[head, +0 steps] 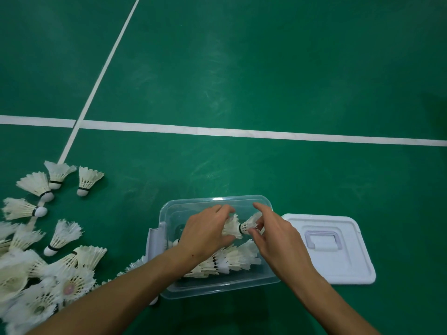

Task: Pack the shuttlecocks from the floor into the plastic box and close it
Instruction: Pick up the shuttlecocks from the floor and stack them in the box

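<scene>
A clear plastic box (266, 203) sits open on the green floor, low in the middle of the head view. Inside it lies a row of white shuttlecocks (232, 261) along the near side. Both hands hover over the box. My left hand (205, 232) grips one shuttlecock (232, 227) by its feathers. My right hand (275, 234) pinches a second shuttlecock (251, 223), whose feathers point toward the far wall. The two shuttlecocks meet at the dark band between them. Part of the box's inside is hidden by my hands.
The white lid (343, 269) with a handle lies flat on the floor just right of the box. A large heap of loose shuttlecocks (48, 269) covers the floor at the left. White court lines (242, 132) cross the floor beyond the box.
</scene>
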A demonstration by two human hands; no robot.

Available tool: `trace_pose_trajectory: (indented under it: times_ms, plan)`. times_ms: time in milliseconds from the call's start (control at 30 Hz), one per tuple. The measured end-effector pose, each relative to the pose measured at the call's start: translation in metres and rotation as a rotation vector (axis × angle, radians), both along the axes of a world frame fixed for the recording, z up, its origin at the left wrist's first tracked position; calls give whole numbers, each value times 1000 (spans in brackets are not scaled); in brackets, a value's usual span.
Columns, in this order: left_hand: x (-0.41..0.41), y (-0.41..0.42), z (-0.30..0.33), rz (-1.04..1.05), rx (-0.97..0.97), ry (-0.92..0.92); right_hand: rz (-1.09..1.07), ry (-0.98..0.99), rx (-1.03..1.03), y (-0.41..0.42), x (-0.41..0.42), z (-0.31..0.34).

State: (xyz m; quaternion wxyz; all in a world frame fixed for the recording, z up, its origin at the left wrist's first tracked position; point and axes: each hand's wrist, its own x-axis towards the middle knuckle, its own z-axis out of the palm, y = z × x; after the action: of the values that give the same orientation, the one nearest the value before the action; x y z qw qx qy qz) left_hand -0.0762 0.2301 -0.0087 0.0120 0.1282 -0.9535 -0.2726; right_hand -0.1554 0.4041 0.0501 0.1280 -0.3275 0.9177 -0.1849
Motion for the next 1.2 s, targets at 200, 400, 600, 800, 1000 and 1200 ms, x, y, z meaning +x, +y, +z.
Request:
trace_pose_trajectory:
  times_ms: [200,400,600,800,1000,1200]
  plan:
    - [13,-7,1,-28,20,42,18,-224,-72,-6,-6,-14]
    - [17,-8,-4,-20,30,38,-11,-288,-58,-21,-6,-19]
    - [1,1,-5,9,-64,4,122,-89,144,-25,-8,-5]
    - [-12,5,-23,-17,-121,-112,41,23,-68,-11,-28,25]
    - [-12,5,-20,-39,-1,-91,-66,-72,-156,-7,-35,28]
    - [27,-37,35,107,220,226,-49,-127,-232,-30,-25,23]
